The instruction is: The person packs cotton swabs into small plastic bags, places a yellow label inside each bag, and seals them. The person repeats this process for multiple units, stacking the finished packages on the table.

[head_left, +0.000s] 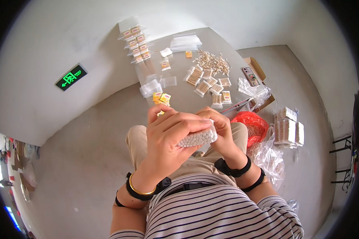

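Note:
Both hands hold a bundle of cotton swabs (196, 138) in front of my lap, its many white tips facing me. A bit of clear plastic shows at the bundle's right end. My left hand (165, 129) wraps over the left side and top, fingers closed along it. My right hand (224, 133) pinches the right end, its fingertips partly hidden behind the bundle. Just beyond my left hand lie small yellow cards (163, 98) at the table's near edge. Several bundles of swabs (205, 85) and a pile of loose swabs (211, 61) lie farther off on the table (179, 95).
Clear empty bags (151, 88) lie left, with flat plastic sleeves (185, 42) at the back. Labelled swab packs (137, 44) stand stacked at the far left. A phone (250, 76) sits above a cardboard box (256, 67). Right are a red bag (249, 118) and stacked white packs (286, 131).

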Available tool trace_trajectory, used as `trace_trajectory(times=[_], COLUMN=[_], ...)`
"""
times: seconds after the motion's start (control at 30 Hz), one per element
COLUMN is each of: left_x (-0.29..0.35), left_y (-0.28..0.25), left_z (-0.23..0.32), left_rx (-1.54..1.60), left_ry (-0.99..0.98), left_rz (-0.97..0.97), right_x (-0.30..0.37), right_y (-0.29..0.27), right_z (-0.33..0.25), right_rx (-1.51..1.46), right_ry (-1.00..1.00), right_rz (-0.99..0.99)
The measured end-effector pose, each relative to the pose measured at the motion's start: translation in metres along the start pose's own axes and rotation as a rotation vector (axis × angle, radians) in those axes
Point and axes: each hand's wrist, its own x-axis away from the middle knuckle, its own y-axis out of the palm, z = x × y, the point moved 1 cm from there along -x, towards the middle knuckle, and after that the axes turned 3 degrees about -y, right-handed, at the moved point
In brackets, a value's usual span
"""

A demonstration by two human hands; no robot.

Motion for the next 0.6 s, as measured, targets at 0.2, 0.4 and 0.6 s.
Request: trace_trajectory(times=[0.2, 0.4, 0.6], left_x=[0.003, 0.005, 0.010], left_y=[-0.009, -0.019, -0.029], left_z=[0.014, 0.023, 0.025], left_rx=[0.030, 0.015, -0.040], left_ry=[-0.003, 0.060, 0.037], left_rz=[-0.056, -0.019, -0.038], right_x=[0.002, 0.000, -0.001], right_y=[0.006, 0.008, 0.016], right_z=[-0.010, -0.013, -0.011], right_rx=[-0.294, -0.254, -0.314], right_ry=[0.079, 0.033, 0.079], right_rz=[0.078, 0.048, 0.008])
